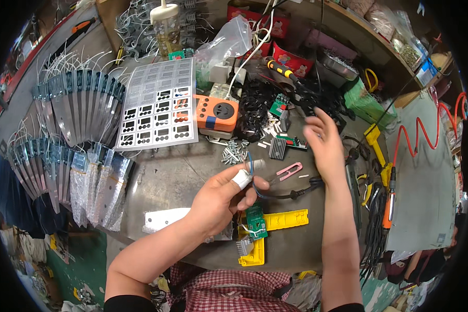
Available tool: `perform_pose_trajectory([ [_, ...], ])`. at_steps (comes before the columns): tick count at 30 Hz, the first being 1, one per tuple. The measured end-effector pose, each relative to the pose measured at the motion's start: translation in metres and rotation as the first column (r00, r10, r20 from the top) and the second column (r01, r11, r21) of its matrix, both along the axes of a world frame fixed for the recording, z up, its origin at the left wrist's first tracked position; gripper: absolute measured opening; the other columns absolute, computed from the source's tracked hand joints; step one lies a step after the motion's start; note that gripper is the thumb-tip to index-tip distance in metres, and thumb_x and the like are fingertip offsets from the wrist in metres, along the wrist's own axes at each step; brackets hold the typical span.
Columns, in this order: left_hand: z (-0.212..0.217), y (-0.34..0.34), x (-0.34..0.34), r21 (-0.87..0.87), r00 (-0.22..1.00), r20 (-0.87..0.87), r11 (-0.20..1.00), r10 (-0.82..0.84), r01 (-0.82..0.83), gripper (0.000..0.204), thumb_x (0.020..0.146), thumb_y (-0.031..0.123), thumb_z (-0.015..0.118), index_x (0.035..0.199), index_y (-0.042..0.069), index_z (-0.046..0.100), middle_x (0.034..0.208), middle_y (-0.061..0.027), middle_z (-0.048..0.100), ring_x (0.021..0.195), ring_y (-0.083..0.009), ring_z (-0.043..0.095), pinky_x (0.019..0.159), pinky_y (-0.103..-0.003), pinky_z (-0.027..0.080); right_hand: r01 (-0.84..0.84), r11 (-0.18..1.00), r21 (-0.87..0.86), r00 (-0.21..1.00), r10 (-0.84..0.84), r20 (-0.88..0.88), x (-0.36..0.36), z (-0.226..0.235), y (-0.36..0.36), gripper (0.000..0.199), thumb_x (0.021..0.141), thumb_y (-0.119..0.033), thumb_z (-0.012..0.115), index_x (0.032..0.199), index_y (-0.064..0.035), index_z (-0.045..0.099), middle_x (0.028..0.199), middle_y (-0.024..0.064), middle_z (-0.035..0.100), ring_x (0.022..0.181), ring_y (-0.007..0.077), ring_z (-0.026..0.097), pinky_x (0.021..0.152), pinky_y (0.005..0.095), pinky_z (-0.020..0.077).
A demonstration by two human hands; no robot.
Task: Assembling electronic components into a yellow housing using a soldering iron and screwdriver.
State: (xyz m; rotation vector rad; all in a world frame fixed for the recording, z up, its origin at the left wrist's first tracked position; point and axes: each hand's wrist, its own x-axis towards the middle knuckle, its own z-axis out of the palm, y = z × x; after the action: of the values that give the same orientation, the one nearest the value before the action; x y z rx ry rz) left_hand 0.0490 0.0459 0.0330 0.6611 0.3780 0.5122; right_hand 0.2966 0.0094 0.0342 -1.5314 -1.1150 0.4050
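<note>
Centre frame: left hand (pixel 221 195) pinched shut on a black cable (pixel 283 195) w/ thin blue wires at its end, thumb w/ white finger cot. Right hand (pixel 325 145) open, fingers loosely curled, empty, just above cable. Green PCB (pixel 256 221) on yellow jig (pixel 281 221) below.

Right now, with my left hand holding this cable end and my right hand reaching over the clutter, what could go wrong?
1. The black cable trails from your left hand beside the green circuit board on the yellow jig; a tug might drag the board.
2. Your right hand hangs over small loose parts and could scatter them.
</note>
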Motion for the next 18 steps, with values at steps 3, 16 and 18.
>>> perform_pose_trajectory([
  [3,0.005,0.0,0.005,-0.044,0.994,-0.069,0.996,0.079,-0.082,0.022,0.099,0.015,0.045,0.114,0.003,0.056,0.093,-0.007,0.062,0.065,-0.0089,0.047,0.057,-0.021,0.035,-0.048,0.999,0.019,0.993,0.05,-0.107,0.012,-0.009,0.067,0.076,0.087,-0.022,0.068,0.143,0.0013,0.022,0.095,0.0093,0.063,0.082,0.0135,0.06,0.073,0.0255,0.0492],
  [16,0.004,0.017,-0.024,0.38,0.873,-0.48,0.875,-0.09,0.299,0.014,0.083,0.004,0.068,0.097,0.002,0.069,0.089,-0.0012,0.062,0.082,-0.0112,0.057,0.075,-0.026,0.046,0.378,0.919,0.111,0.903,-0.392,0.173,0.02,0.04,0.035,0.032,0.09,-0.032,0.063,0.1,-0.0016,0.066,0.081,0.0035,0.065,0.069,0.0084,0.057,0.066,0.0214,0.0427],
  [18,0.003,0.018,-0.027,0.849,0.886,-0.449,0.365,0.113,0.383,0.017,0.077,0.001,0.07,0.094,0.004,0.072,0.088,-0.0032,0.062,0.084,-0.0161,0.057,0.075,-0.029,0.046,0.286,0.935,0.213,0.958,-0.277,-0.069,0.033,0.033,-0.012,0.038,0.094,-0.038,0.056,0.1,-0.0009,0.062,0.081,0.0043,0.062,0.062,0.0072,0.05,0.057,0.0222,0.0367],
])
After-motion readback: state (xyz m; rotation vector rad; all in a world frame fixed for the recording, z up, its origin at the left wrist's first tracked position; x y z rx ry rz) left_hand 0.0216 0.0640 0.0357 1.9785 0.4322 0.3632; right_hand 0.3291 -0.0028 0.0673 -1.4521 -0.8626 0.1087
